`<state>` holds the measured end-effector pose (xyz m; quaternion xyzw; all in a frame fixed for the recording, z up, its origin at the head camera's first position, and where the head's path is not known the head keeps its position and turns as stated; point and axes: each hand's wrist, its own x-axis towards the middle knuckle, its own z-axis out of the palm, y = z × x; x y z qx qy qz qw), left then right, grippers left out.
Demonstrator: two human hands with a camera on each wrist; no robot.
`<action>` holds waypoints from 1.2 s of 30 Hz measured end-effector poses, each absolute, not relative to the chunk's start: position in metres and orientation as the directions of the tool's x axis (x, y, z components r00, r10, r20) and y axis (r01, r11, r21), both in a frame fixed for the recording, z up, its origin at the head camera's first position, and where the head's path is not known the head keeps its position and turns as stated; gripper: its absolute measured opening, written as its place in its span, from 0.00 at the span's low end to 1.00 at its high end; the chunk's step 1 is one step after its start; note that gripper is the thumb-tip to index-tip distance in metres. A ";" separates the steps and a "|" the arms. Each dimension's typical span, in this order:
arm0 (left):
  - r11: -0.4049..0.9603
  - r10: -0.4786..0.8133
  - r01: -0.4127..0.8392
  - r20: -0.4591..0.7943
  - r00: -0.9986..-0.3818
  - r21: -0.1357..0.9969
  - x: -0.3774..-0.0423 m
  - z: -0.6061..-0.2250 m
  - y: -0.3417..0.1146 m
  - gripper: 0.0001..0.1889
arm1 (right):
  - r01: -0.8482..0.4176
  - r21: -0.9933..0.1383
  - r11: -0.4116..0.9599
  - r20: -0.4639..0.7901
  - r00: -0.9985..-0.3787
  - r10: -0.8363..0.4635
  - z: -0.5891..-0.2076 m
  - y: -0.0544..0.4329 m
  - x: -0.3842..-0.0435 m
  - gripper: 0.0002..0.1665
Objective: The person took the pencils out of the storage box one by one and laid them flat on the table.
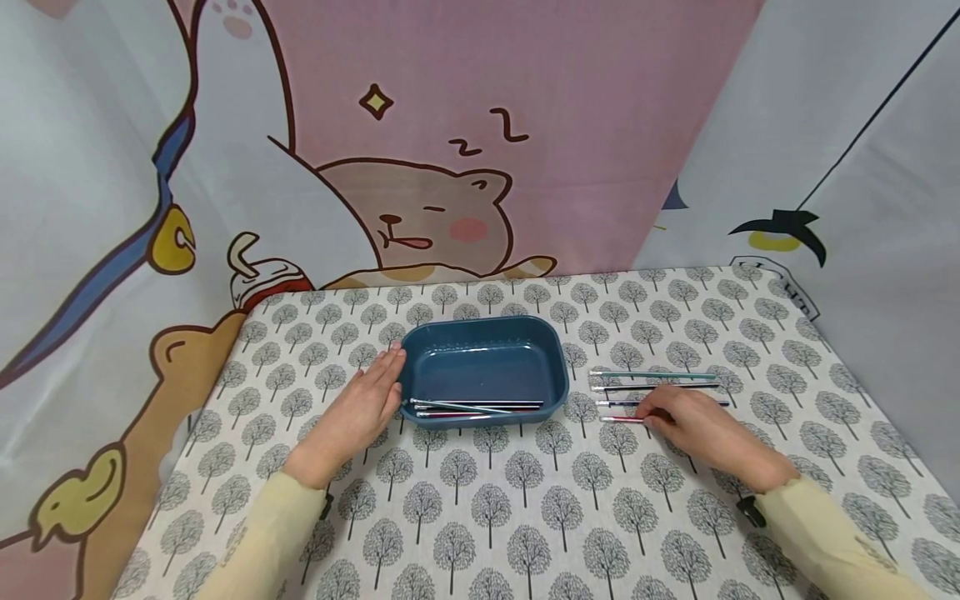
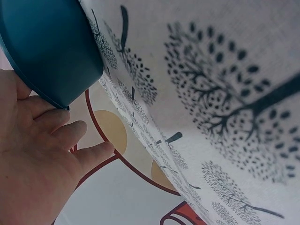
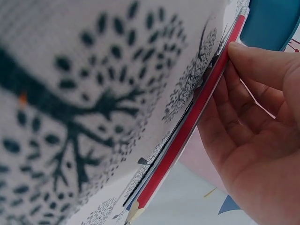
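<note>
In the head view, my left hand [image 1: 362, 402] lies along the left end of a dark blue rectangular plastic bin [image 1: 557, 358], its extended fingers touching the outside. The left wrist view shows those fingers at the rim of the bin [image 2: 51, 51]. Several pencils [image 1: 480, 408] lie inside, along the near wall. My right hand [image 1: 686, 421] pinches a red pencil [image 3: 187, 126] between thumb and fingers, at the near side of a row on the cloth. Beyond it lie a dark blue pencil [image 1: 611, 403], a black pencil [image 1: 611, 387] and a green pencil [image 1: 652, 374].
A white cloth printed with grey trees [image 1: 525, 517] covers the table. Curtains with cartoon animals [image 1: 442, 217] hang behind the table and on both sides. The pencil row lies to the right of the bin, a short gap away.
</note>
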<state>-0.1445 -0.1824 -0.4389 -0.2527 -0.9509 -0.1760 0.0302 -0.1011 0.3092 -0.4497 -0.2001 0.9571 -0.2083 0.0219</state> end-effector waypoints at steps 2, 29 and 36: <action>0.810 0.471 0.492 0.147 -0.870 0.319 -0.145 -0.440 -0.183 0.29 | -0.372 -0.410 0.833 0.039 -0.919 -0.392 -0.450 0.309 -0.101 0.09; 0.814 0.469 0.488 0.141 -0.872 0.315 -0.145 -0.442 -0.184 0.29 | -0.389 -0.404 0.828 0.053 -0.913 -0.404 -0.450 0.310 -0.101 0.12; 0.816 0.466 0.483 0.133 -0.875 0.319 -0.145 -0.440 -0.183 0.29 | -0.396 -0.421 0.816 0.077 -0.912 -0.402 -0.442 0.309 -0.097 0.12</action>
